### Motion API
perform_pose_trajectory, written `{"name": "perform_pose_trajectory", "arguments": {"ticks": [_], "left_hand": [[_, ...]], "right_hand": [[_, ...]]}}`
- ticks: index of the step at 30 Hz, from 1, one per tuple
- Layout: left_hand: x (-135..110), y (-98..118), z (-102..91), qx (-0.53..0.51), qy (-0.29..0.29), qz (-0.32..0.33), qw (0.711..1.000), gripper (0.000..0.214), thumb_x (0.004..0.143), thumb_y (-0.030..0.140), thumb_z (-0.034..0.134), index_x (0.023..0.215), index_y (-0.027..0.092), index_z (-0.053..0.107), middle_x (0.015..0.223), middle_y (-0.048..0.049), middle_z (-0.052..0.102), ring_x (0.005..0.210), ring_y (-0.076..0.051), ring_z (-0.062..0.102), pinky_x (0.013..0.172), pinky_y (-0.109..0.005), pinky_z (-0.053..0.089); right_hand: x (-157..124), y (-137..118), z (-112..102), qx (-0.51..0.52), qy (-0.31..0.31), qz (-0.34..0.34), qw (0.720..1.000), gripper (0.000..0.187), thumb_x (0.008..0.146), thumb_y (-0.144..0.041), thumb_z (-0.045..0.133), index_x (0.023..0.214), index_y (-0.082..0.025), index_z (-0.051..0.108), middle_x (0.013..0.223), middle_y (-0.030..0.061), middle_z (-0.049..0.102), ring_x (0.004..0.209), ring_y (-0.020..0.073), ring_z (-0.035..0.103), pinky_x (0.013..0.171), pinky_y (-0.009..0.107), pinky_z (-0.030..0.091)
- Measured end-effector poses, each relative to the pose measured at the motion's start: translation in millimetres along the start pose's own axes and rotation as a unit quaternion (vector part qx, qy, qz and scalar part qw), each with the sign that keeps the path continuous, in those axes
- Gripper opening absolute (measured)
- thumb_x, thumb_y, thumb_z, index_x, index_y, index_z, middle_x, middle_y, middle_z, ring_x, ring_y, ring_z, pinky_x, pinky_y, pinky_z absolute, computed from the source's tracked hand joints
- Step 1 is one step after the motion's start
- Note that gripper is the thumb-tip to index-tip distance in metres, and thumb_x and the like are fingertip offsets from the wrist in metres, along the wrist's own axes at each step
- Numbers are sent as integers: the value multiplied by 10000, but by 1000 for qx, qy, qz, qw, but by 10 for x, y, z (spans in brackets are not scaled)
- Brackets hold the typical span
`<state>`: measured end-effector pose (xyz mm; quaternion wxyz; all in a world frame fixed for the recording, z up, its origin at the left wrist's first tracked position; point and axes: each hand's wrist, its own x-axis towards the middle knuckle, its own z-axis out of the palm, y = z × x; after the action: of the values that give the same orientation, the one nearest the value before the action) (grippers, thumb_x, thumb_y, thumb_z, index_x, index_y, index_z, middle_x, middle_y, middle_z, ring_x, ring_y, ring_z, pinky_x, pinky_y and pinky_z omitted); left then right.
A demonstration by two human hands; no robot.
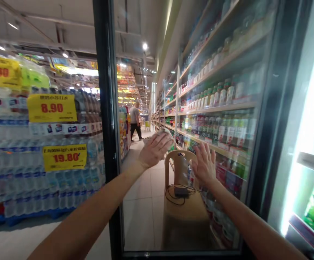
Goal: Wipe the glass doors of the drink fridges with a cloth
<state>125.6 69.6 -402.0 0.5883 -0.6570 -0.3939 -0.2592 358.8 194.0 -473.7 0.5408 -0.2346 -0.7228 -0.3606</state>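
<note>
My left hand (156, 150) is raised to the glass door (143, 216), its fingers close together over a pale cloth (169, 133) that shows past the fingertips. Most of the cloth is hidden under the hand. To its right, my right hand (205, 165) has its fingers apart and holds nothing; it is at the glass, though the exact contact is hard to make out. A black frame (107, 108) edges the pane.
Through the glass appear a beige chair (170, 206) with a black device and cable (181, 191), and shelves of bottles (222, 95). A person (135, 121) walks far off. Stacked bottle packs (46, 180) stand left; a lit cooler shelf (308, 162) is right.
</note>
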Motion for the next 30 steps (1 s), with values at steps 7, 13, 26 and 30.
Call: {"name": "perform_pose_trajectory", "arguments": {"ticks": [7,13,26,30], "left_hand": [[138,-333,-122,37,100,-237,966,472,872,235,427,1327,116,381,1414,-149,351,1349,-276,248,1106,-473,215],[91,-104,-31,-12,-5,18,1000,449,867,178,421,1315,202,415,1337,-80,482,1312,-208,341,1093,-408,274],[301,-262,-93,51,20,-2,999,453,881,237,413,1331,190,396,1359,-85,464,1310,-228,345,1089,-413,270],[400,-508,-168,81,121,-245,959,482,868,265,428,1334,146,390,1401,-144,390,1335,-277,289,1082,-464,262]], "right_hand": [[4,-10,-16,-5,5,-7,1000,667,872,-268,423,1454,-172,111,1478,149,244,1389,275,133,1081,545,183],[4,-13,-22,-10,-11,-1,1000,664,866,-270,432,1450,-175,129,1479,143,245,1384,275,157,1082,539,200],[8,-12,-32,-20,-7,-9,1000,677,874,-269,422,1455,-170,90,1495,131,202,1386,276,147,1086,538,196],[1,-3,-20,-16,-9,-9,1000,674,870,-259,412,1455,-168,90,1497,132,195,1387,284,134,1080,554,194]]}}
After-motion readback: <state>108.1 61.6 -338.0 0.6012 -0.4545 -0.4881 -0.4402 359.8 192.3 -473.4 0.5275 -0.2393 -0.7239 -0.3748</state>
